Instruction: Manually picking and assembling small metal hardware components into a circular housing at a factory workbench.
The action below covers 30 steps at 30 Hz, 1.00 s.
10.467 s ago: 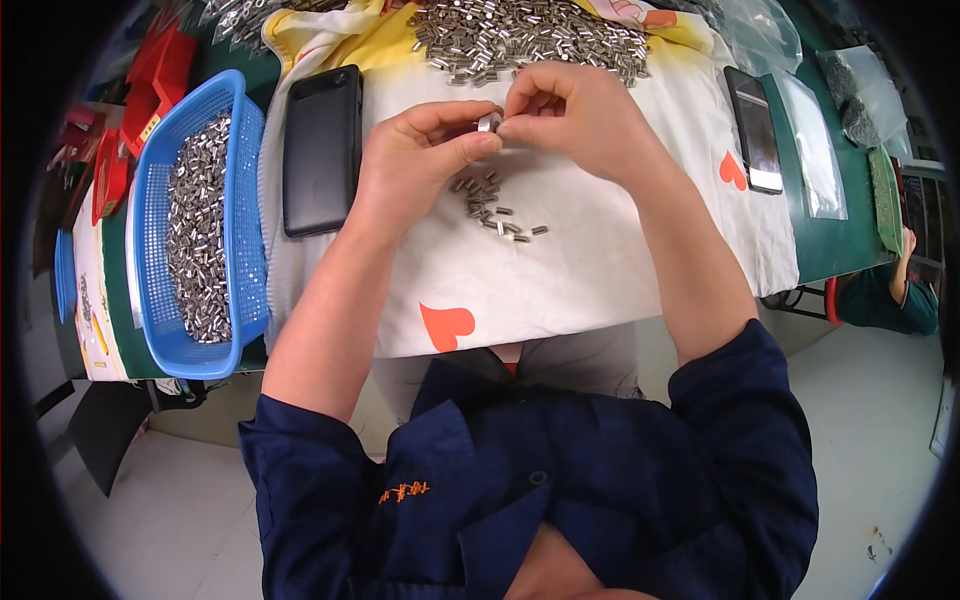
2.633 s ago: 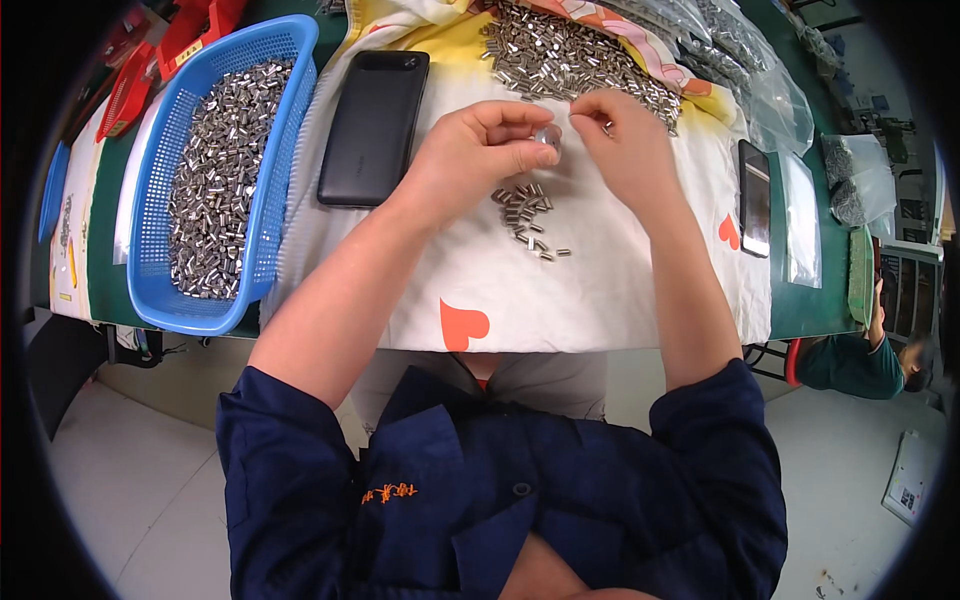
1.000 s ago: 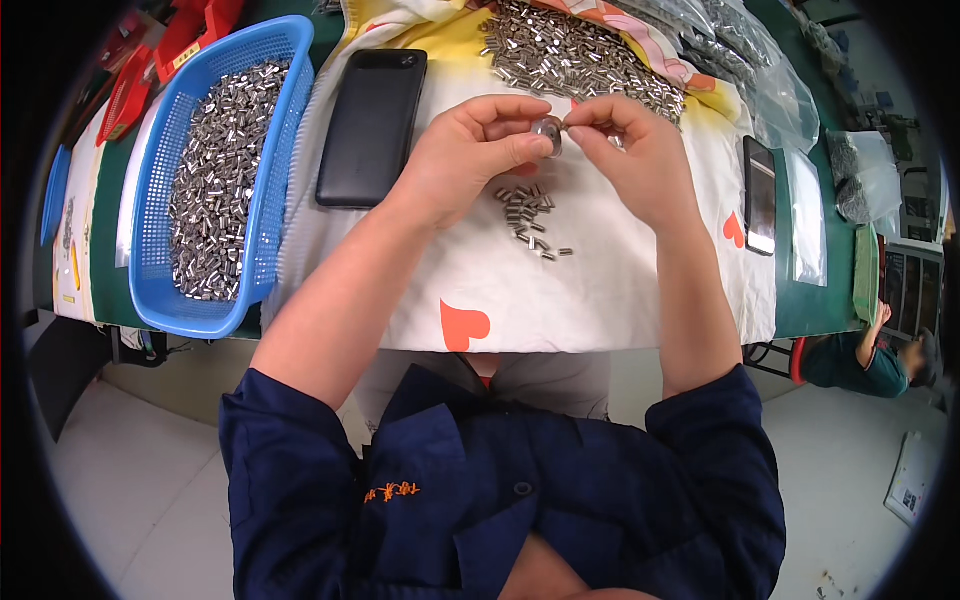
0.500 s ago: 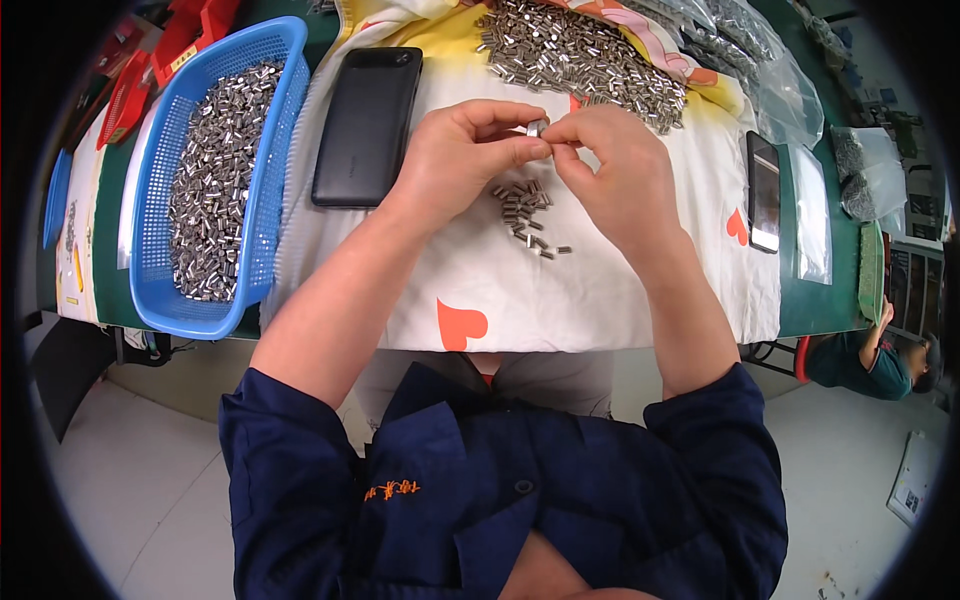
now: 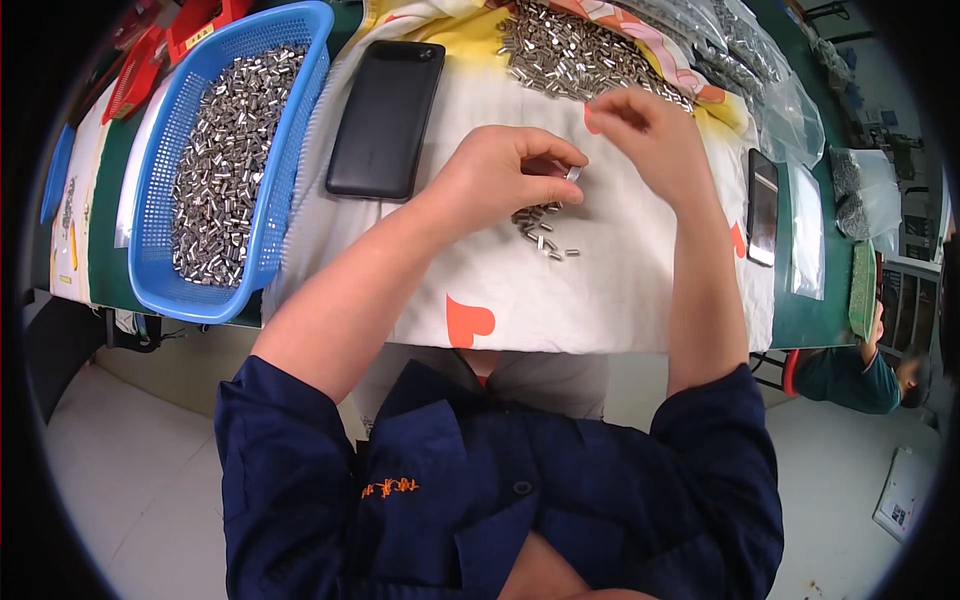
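Observation:
Between the thumb and fingers of my left hand (image 5: 500,175) is a small shiny metal piece (image 5: 573,173); its exact shape is partly hidden. My right hand (image 5: 655,140) hovers apart from it, further right and nearer the big pile of metal pins (image 5: 590,60). Its fingertips are curled together in a pinch, and whatever may be in them cannot be made out. A small cluster of short metal pins (image 5: 541,243) lies on the white cloth (image 5: 590,310), partly covered by my left hand.
A blue basket (image 5: 262,215) full of metal pins stands at left, beside a black phone-shaped slab (image 5: 386,120). At right lie a phone (image 5: 762,205) and clear plastic bags (image 5: 790,120). Red bins (image 5: 135,75) sit far left. Another person (image 5: 860,375) sits at the right edge.
My hands, together at the metal piece before, have come apart. The right has moved up and right towards the big pile; the left keeps the piece, slightly lower in view. The view has shifted slightly.

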Available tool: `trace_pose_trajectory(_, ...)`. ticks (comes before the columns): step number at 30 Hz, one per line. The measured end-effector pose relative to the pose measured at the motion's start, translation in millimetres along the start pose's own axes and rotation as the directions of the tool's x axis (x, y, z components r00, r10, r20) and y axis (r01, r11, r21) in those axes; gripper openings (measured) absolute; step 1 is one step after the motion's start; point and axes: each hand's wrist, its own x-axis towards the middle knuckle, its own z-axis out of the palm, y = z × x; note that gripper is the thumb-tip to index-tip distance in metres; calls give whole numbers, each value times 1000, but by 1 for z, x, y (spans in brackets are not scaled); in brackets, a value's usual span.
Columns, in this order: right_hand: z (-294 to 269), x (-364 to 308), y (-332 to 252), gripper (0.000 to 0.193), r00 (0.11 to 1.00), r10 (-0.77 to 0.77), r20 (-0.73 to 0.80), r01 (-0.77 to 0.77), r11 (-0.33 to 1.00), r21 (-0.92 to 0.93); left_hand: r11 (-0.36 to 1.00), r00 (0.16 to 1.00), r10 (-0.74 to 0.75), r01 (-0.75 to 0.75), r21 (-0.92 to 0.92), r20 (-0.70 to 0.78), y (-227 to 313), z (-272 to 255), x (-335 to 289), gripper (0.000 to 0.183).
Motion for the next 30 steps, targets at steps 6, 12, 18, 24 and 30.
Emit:
trace_pose_trajectory(6, 30, 32, 11, 10, 975, -219, -49, 169, 859, -484, 999, 999, -13, 12, 34, 39, -2, -7, 3, 28)
trace_pose_trajectory(12, 32, 30, 3, 10, 984, -177, -9, 150, 859, -489, 995, 1000, -9, 7, -103, -10, 1, -9, 4, 30)
trace_pose_trajectory(18, 14, -7, -7, 11, 986, 112, -126, -112, 994, 10, 961, 997, -55, 40, -272, -48, -6, -13, 5, 31)
trace_pose_trajectory(24, 15, -23, -10, 9, 999, -4, -33, 14, 953, 302, 965, 996, -57, 36, -260, -73, -3, -9, 6, 29)
trace_pose_trajectory(30, 15, -29, -23, 7, 994, -92, -55, 97, 992, 86, 962, 997, -19, -3, -275, -78, -5, -10, 5, 29)
